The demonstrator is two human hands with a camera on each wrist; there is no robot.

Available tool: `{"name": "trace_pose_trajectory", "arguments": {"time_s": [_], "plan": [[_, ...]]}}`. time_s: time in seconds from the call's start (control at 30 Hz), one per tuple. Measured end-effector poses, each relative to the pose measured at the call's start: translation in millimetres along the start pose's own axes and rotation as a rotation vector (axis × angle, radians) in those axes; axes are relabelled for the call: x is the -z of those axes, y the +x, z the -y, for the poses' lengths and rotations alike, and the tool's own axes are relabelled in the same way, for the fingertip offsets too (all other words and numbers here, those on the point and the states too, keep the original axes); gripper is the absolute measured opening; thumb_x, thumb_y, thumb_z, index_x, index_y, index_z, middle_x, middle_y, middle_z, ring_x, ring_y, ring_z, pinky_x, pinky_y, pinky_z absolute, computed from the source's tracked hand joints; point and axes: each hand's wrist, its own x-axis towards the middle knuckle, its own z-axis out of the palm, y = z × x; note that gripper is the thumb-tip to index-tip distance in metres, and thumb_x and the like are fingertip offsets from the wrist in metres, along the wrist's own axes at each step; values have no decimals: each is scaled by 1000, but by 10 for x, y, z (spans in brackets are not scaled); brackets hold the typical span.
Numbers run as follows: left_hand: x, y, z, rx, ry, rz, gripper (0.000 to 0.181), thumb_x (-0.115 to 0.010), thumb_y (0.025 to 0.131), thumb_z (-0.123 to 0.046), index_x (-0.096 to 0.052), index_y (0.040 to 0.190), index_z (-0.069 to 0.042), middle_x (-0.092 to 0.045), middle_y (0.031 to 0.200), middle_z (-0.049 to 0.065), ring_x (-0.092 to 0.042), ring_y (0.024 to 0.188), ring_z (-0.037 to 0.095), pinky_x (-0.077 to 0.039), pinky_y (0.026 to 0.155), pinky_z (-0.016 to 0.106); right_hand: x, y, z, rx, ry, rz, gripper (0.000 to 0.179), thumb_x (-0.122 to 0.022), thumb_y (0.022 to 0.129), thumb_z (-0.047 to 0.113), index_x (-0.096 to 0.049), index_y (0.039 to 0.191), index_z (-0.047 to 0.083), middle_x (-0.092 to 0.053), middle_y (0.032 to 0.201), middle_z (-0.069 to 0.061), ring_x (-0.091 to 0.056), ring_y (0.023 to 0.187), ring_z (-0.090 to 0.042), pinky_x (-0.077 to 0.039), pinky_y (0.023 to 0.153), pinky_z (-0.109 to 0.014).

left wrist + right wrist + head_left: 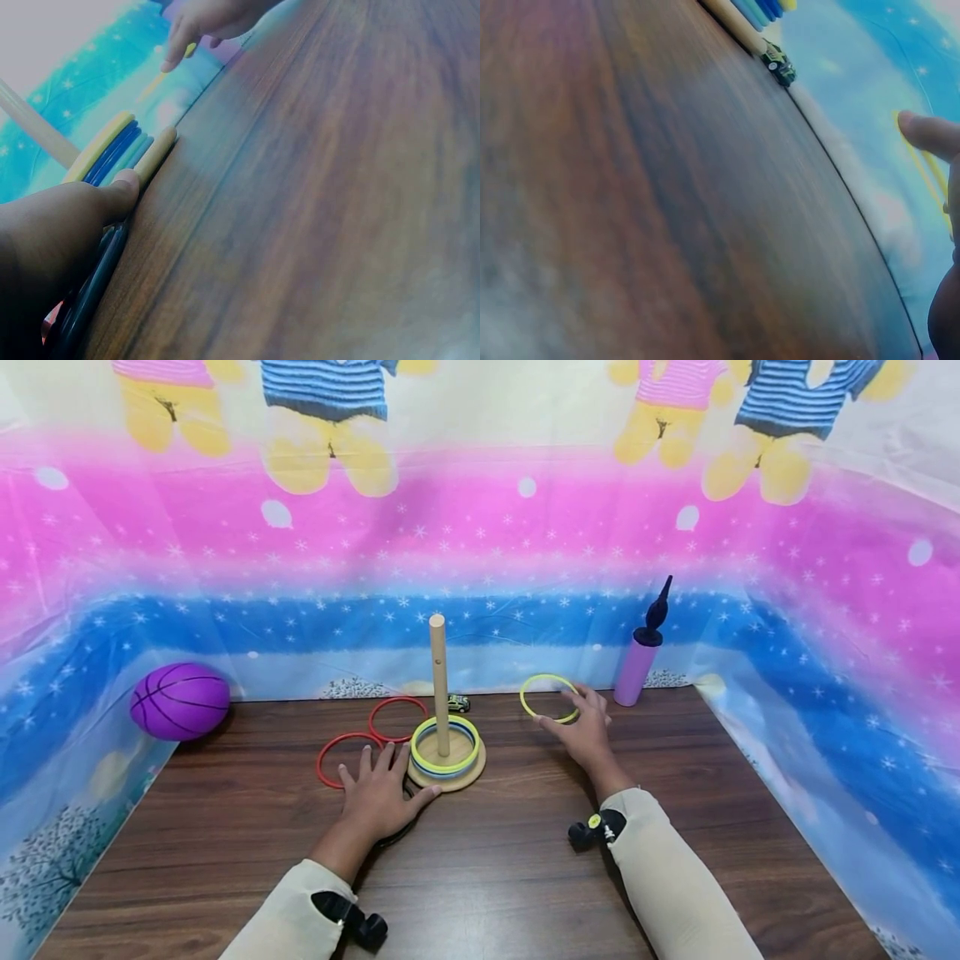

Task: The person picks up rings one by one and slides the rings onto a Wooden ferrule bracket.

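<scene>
My right hand (587, 728) pinches a thin yellow ring (527, 700) between thumb and fingers, tilted and raised off the table. A wooden peg (440, 685) stands upright on a round base (474, 774), and a yellow ring (477, 752) lies around its foot. Blue rings (112, 154) are stacked beneath that one. With fingers spread, my left hand (378, 802) rests beside the base, its thumb at the base's near edge. Black rings (90, 292) lie partly hidden under this hand. Two red rings (322, 756) lie flat beyond its fingertips.
A small toy car (459, 703) is behind the peg. At the back left sits a purple ball (180, 702); a purple hand pump (638, 668) stands at the back right. A printed cloth (510, 627) hangs around the brown wooden table (510, 877).
</scene>
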Motion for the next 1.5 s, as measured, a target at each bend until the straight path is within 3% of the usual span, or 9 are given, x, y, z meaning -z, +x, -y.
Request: {"name": "trace_pose_trajectory", "arguments": {"time_s": [0.47, 0.93, 1.33, 1.5], "plan": [[-5, 6, -7, 0, -2, 0, 102, -56, 100, -79, -32, 174, -13, -29, 179, 23, -17, 165, 59, -7, 122, 91, -2, -2, 162, 98, 90, -16, 78, -96, 86, 27, -64, 149, -4, -45, 167, -23, -29, 158, -43, -11, 125, -80], [10, -13, -28, -3, -16, -5, 102, -56, 100, -80, -33, 174, -13, -30, 179, 23, -18, 165, 59, -7, 122, 91, -46, -34, 546, 198, 109, -45, 78, -98, 83, 26, -66, 149, 0, -47, 167, -18, -30, 160, -42, -17, 126, -76], [7, -10, -18, -6, -6, -11, 101, -57, 100, -78, -33, 174, -14, -32, 178, 23, -19, 165, 59, -9, 122, 91, -55, -61, 871, 179, 248, -74, 78, -98, 83, 24, -66, 150, 2, -49, 167, -16, -34, 159, -37, -33, 126, -66], [11, -14, -9, -8, -7, -13, 101, -57, 100, -78, -33, 174, -13, -31, 178, 23, -19, 165, 59, -9, 122, 91, -30, -57, 1058, 176, 290, -85, 75, -98, 83, 24, -67, 148, 1, -51, 166, -17, -35, 159, -37, -32, 126, -66]]}}
